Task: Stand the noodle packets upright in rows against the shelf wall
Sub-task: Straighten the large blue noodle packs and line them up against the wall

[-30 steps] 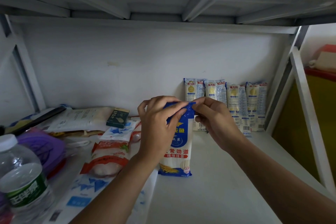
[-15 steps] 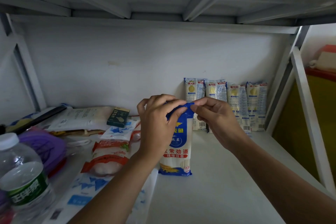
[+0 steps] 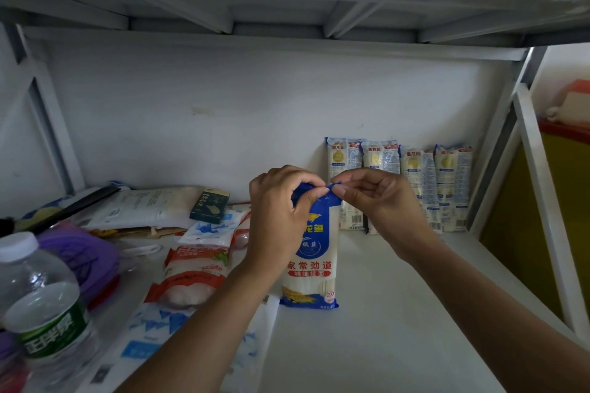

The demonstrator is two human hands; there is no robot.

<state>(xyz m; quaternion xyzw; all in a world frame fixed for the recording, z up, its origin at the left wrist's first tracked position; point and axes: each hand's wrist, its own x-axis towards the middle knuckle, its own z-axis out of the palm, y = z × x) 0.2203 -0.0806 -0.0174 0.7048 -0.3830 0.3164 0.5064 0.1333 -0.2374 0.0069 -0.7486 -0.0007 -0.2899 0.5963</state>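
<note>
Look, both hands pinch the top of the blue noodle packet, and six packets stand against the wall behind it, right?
Not six: the head view shows four packets standing against the wall. The rest is right: the left hand and right hand both pinch the top of the blue noodle packet.

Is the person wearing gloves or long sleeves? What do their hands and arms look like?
No gloves, no sleeves in sight. The left hand and right hand are bare, with no rings showing; nails look short and unpainted. The left forearm and right forearm are bare down to the picture's edge, with no watch or bracelet.
</note>
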